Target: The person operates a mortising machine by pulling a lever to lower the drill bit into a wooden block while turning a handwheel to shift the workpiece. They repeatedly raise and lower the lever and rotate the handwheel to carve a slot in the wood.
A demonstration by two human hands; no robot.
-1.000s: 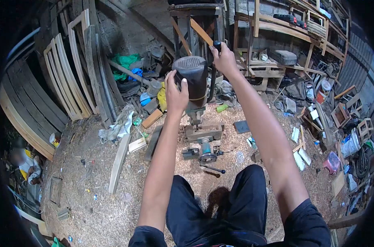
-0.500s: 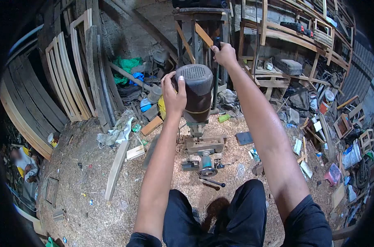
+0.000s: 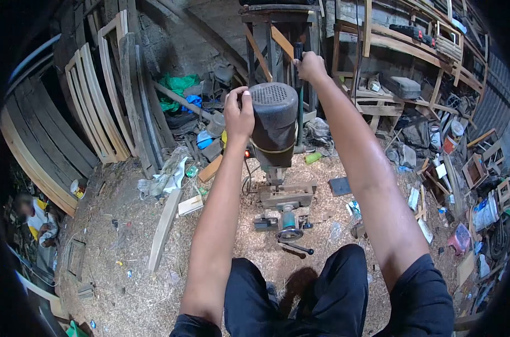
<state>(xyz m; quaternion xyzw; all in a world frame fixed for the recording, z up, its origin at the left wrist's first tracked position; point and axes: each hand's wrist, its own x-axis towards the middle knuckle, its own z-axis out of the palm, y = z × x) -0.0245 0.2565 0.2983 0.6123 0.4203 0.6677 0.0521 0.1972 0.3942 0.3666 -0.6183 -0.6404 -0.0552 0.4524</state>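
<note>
A dark upright machine with a cylindrical motor [image 3: 273,121], perforated on top, stands in front of me. My left hand [image 3: 239,115] rests against the motor's left side, its fingers bent and the thumb near the top rim. My right hand [image 3: 311,66] is wrapped round a black lever handle [image 3: 298,50] behind and right of the motor. Below the motor a wooden block [image 3: 288,197] lies across the machine's bed, under the tool head [image 3: 275,177]. A handwheel [image 3: 290,235] and a crank lever [image 3: 296,247] sit at the machine's front. A small red light [image 3: 247,153] glows beside my left forearm.
Wood shavings cover the floor [image 3: 148,303]. Wooden frames [image 3: 95,106] and boards [image 3: 47,129] lean at the left. Loose wood pieces [image 3: 165,230] lie left of the machine. A rack of timber [image 3: 401,48] and clutter fill the right. Another person [image 3: 39,222] is at the far left.
The view has shifted slightly, so the machine appears farther right. My left hand has slid toward the motor's left edge, with its fingers more bent. The red light now shows. My right hand stays on the lever handle.
</note>
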